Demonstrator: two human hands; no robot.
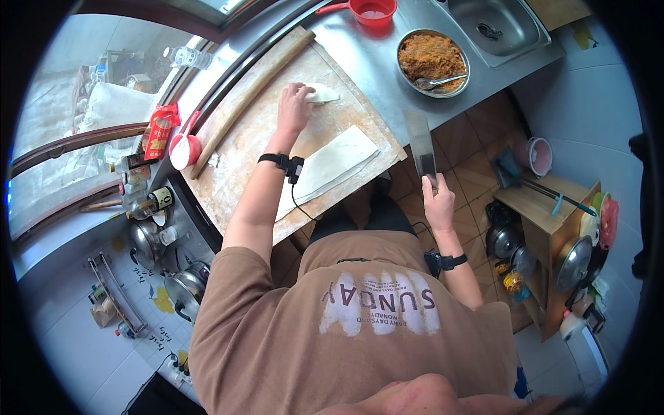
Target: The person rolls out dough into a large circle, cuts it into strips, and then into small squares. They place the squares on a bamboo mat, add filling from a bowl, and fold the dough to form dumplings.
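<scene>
My left hand (295, 108) rests over the far part of a floured wooden board (360, 111), its fingers curled on a small white dough piece (324, 93). Part of that piece is hidden under the fingers. Nearer to me, a long folded dough sheet (332, 162) lies along the board's right edge. In my right hand (438, 200) is a cleaver (419, 138), gripped by its handle. Its broad blade points away from me, just past the board's right corner and apart from the dough.
Along the board's left edge lies a long rolling pin (252, 97), with a red scoop (185, 151) and red packet (161, 131) beyond. Orange filling (429, 55) and a spoon (439, 81) sit in a metal bowl, near a sink (522, 54) and red dipper (374, 14).
</scene>
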